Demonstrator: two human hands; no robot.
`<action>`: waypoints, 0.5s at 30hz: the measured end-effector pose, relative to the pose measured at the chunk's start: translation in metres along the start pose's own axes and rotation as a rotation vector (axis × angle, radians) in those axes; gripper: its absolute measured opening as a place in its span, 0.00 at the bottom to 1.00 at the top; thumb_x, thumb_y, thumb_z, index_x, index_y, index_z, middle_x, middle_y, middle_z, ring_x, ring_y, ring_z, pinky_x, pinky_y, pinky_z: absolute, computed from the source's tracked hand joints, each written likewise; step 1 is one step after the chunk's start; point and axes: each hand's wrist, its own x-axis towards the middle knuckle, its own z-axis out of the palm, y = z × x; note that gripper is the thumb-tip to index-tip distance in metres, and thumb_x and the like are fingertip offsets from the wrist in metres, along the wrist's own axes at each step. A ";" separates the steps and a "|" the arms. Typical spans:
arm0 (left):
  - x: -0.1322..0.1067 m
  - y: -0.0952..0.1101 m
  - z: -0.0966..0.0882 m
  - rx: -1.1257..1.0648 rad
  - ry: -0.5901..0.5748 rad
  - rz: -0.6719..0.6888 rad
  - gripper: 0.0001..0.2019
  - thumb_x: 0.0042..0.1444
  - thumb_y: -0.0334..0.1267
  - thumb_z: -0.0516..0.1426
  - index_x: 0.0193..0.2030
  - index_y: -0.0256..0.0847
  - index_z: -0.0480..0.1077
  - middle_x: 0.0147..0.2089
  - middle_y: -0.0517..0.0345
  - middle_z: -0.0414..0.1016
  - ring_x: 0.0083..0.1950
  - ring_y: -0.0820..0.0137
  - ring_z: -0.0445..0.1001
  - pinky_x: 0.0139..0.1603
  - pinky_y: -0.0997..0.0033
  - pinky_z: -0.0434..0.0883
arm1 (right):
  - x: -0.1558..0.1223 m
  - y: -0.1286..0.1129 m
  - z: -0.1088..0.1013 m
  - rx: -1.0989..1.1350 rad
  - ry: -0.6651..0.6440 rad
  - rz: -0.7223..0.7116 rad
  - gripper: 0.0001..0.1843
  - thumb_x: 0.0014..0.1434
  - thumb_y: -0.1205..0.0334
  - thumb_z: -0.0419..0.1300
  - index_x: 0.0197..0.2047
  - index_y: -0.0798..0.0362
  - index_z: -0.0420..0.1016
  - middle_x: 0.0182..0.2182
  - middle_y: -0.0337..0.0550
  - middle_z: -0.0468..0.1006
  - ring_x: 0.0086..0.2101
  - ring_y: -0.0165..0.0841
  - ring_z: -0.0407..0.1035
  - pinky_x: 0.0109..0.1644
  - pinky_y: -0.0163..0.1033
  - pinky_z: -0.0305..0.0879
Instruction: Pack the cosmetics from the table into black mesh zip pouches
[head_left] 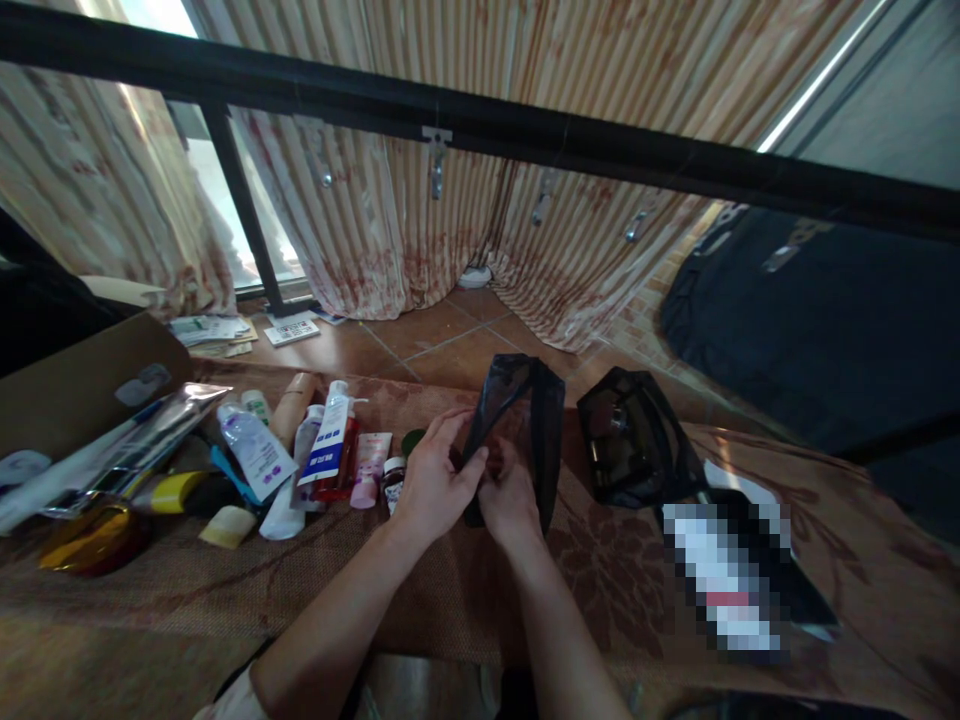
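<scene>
Near the middle of the cloth-covered surface, a black see-through mesh bag (550, 430) stands upright with its mouth facing me. My left hand (441, 478) grips the bag's left edge between thumb and fingers. Inside the opening, close to the left thumb, is my right hand (514, 492), its fingers curled and partly hidden; what they hold cannot be made out. Just left of my left hand stand a small dark bottle with a white cap (393, 478) and a pink tube (370, 470). A second black mesh bag (630, 440) with something inside lies to the right.
Several tubes and bottles lie left, among them a red pump bottle (337, 450), a purple-white tube (256, 455) and a roll of amber tape (94, 540). A cardboard box (90, 375) is at far left. A dark bar (510, 125) crosses above; a black package (799, 590) lies right.
</scene>
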 end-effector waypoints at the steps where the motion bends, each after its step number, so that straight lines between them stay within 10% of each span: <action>1: 0.000 0.000 0.000 0.001 0.000 -0.002 0.19 0.56 0.32 0.56 0.56 0.41 0.66 0.58 0.52 0.69 0.60 0.65 0.68 0.62 0.60 0.66 | 0.000 -0.001 0.000 0.011 -0.013 -0.003 0.22 0.57 0.59 0.53 0.54 0.56 0.70 0.39 0.52 0.79 0.39 0.38 0.74 0.45 0.43 0.69; 15: -0.001 0.001 0.000 -0.012 0.003 -0.002 0.19 0.56 0.33 0.56 0.55 0.43 0.66 0.58 0.52 0.69 0.58 0.64 0.70 0.61 0.57 0.68 | -0.001 -0.003 -0.001 -0.014 -0.042 -0.007 0.17 0.58 0.61 0.52 0.47 0.55 0.74 0.38 0.49 0.79 0.38 0.36 0.73 0.44 0.40 0.68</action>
